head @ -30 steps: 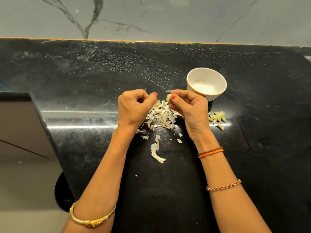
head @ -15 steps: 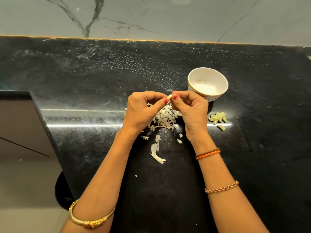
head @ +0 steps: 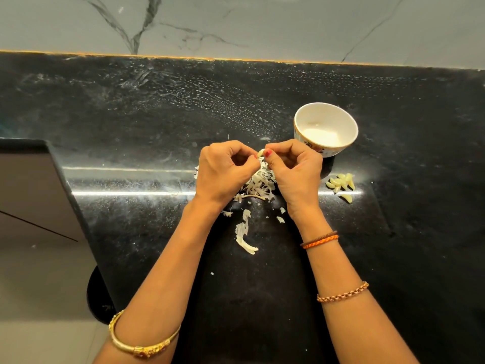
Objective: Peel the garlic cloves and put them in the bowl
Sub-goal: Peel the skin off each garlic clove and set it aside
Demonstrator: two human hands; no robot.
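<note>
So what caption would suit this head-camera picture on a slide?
Both hands, left hand and right hand, pinch a garlic clove over the peels, beside the bowl.

The left hand [head: 223, 172] has closed in; both hands' fingers [head: 273, 149] now pinch the garlic clove [head: 260, 153].

Bare black counter [head: 131, 114] lies open to the left and along the back wall. On the right, the white bowl [head: 325, 128] stands just beside the right hand [head: 296, 174]; peeled cloves [head: 341, 182] lie near it. Peel scraps [head: 259, 185] litter the middle, perhaps continuing under the hands.
</note>
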